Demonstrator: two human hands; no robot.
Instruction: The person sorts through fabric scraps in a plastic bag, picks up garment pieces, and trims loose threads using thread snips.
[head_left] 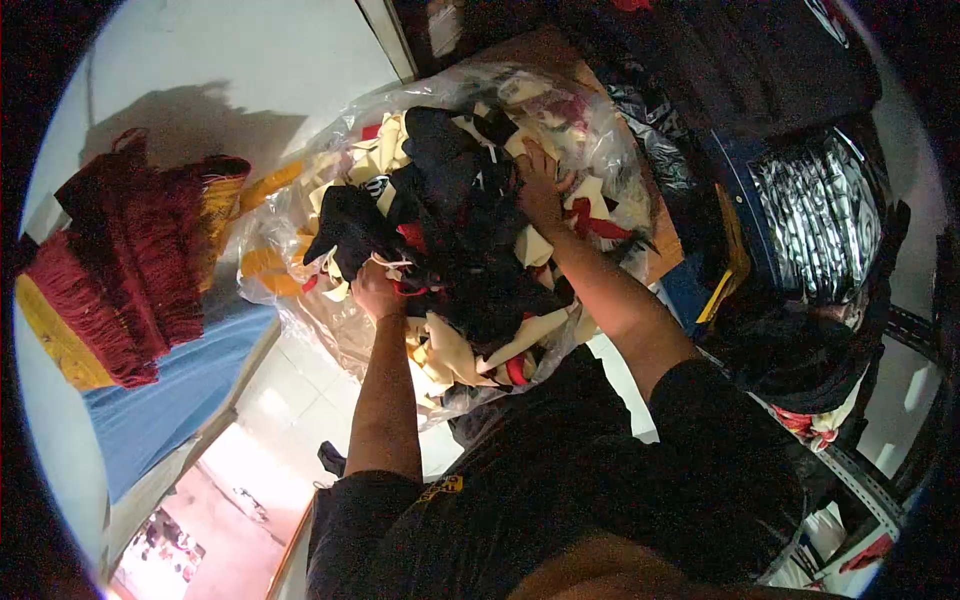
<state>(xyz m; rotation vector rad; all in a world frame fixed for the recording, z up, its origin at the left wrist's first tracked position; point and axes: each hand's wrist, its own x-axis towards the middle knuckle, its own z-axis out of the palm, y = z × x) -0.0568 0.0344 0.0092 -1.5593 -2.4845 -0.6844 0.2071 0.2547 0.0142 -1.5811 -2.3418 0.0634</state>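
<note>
Black cloth (470,245) lies mixed with scraps (448,350) in the bag (338,335), left hand (376,289) gripping it, right hand (540,187) maybe, I can't tell.

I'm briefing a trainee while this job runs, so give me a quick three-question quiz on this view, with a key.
1. True or false: the see-through plastic bag holds scraps of more than one colour.
2. What is the main colour of the fringed cloth at the picture's left? A) green B) maroon C) white
3. Which of the person's own hands sits higher in the picture?

Key:
1. True; cream, black and red pieces show.
2. B.
3. The right hand.
</note>
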